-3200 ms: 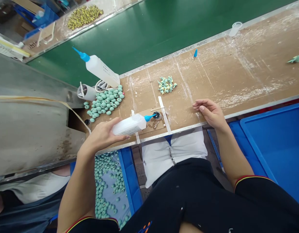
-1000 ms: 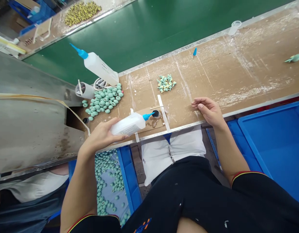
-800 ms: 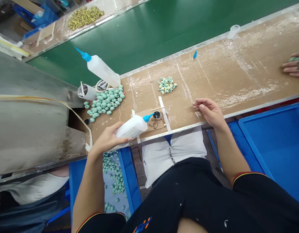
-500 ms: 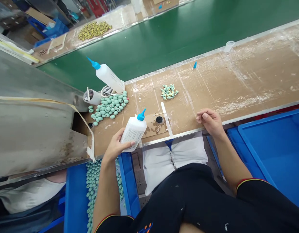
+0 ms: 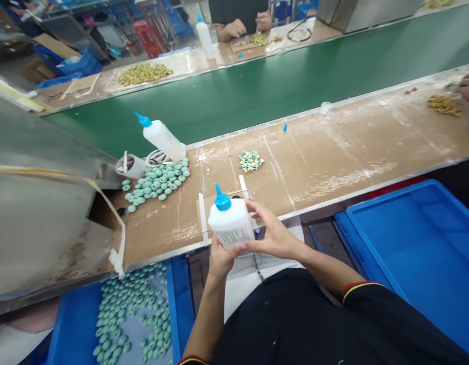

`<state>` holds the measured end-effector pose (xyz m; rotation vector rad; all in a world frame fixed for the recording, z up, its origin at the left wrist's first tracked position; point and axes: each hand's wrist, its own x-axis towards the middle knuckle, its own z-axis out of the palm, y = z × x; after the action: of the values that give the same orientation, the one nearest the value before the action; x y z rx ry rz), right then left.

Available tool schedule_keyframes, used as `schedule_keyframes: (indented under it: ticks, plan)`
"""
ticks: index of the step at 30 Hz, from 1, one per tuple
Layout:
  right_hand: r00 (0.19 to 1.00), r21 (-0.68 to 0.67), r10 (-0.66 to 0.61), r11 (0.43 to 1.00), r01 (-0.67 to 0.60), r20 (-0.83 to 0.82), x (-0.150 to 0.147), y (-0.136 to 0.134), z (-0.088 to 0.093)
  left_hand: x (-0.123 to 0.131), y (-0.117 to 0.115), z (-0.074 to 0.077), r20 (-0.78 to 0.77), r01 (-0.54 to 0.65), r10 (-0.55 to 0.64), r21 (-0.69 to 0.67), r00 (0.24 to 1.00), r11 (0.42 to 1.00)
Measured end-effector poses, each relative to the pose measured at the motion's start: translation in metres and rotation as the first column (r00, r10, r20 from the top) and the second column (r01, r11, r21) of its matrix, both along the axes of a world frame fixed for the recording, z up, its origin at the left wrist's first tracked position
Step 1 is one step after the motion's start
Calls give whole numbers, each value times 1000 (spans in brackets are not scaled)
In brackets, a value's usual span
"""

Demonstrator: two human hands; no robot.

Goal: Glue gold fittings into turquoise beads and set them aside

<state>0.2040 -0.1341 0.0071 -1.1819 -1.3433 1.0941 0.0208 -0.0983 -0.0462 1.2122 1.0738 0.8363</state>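
**Bottle** (image 5: 231, 225): white, blue nozzle, held upright just off the near edge of the surface (image 5: 333, 152), above the lap.

**Left hand** (image 5: 219, 261): fingers closed around the bottle's base from below.

**Right hand** (image 5: 274, 235): fingers wrapped on the bottle's right side, gripping it.

**Handling note:** a level, two-handed hold with a light squeeze looks best, so that nothing escapes the nozzle.

**Edges:** the metal lip of the surface lies just beyond the bottle. White strips (image 5: 203, 217) are taped there.

**Open room:** bare board to the right. To the far left are a pile of teal beads (image 5: 158, 180), a second bottle (image 5: 161, 137) and a small cup (image 5: 130, 165). A cluster of small parts (image 5: 250, 161) lies straight ahead. The green belt (image 5: 257, 86) runs beyond. Blue bins (image 5: 409, 243) stand below.
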Motion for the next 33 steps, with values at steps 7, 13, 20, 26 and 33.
schedule_keyframes:
  ticks: [7,13,20,26,33]
  plan:
    - [944,48,-291,957,287,156,67,-19,24,103,6,15,164,304,-320,113,933,946]
    - [726,170,-675,737,655,130,167,10,13,109,20,34,62,154,-169,193,984,969]
    - [336,265,-934,357,896,120,326,116,-16,-23,25,15,-322,-366,494,383,808,848]
    - [100,177,-964,146,973,245,370,179,-21,-83,35,-3,-476,-511,770,576,426,639]
    - [107,179,-983,133,975,150,383,195,-27,-72,42,-27,-466,-496,829,665,308,558]
